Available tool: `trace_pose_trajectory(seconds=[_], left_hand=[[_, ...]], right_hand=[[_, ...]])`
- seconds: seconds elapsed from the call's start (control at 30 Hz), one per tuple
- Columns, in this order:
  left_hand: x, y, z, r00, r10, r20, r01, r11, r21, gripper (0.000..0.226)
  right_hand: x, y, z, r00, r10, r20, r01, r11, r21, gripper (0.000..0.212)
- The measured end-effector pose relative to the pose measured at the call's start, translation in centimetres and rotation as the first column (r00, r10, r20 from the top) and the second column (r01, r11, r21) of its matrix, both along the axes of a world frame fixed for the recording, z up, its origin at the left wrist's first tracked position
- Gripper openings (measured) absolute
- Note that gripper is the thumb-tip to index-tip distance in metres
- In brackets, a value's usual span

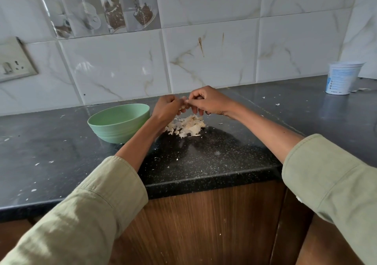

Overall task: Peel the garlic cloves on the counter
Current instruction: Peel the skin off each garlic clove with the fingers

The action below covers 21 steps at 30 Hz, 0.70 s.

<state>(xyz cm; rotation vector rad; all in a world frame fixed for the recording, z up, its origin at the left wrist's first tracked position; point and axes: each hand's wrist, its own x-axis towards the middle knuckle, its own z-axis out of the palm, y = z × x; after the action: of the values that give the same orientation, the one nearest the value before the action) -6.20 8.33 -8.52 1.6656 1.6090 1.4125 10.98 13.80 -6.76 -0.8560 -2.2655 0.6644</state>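
- Peeling over a heap of papery white garlic skins and cloves (186,127), a person's left hand (168,106) and right hand (208,101) meet fingertip to fingertip at about 12 o'clock of the black speckled stone counter (204,162).
- Both hands have fingers curled in, pinching a small pale garlic clove (184,101) between them; the clove is mostly hidden, so which hand pulls skin cannot be told.
- Working directly above the heap looks deliberate: loose skin would drop onto the same pile rather than scatter.
- A round pale-green plastic bowl (119,125) sits just beside the heap, at its 9 o'clock, within easy reach of the left hand, probably to take finished cloves; its inside is not visible from this angle.
- A white printed plastic tub (342,78) stands well apart at 2 o'clock against the marble-patterned tiled wall (214,61), out of the way of the work.
- Flecks of skin dot the counter around the heap.
- Rolled sage-green sleeves (98,203) keep the forearms bare.
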Motion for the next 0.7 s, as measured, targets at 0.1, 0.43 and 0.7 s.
trace_pose_trajectory(seconds=[0.1,0.43,0.7], left_hand=[[-0.1,-0.08,0.19,0.996,-0.014,0.083,0.012,1.0,0.019,0.031],[-0.6,0.23,0.06,0.992,0.015,0.129,-0.012,1.0,-0.023,0.038],[-0.38,0.46,-0.24,0.998,0.047,0.033,-0.046,0.999,-0.02,0.043]], right_hand=[[0.12,-0.21,0.16,1.0,-0.018,-0.019,0.017,0.999,-0.037,0.026],[0.05,-0.46,0.19,0.999,-0.027,-0.028,0.023,0.991,-0.13,0.017],[-0.14,-0.69,-0.02,0.999,-0.017,0.035,0.018,0.999,-0.033,0.027]])
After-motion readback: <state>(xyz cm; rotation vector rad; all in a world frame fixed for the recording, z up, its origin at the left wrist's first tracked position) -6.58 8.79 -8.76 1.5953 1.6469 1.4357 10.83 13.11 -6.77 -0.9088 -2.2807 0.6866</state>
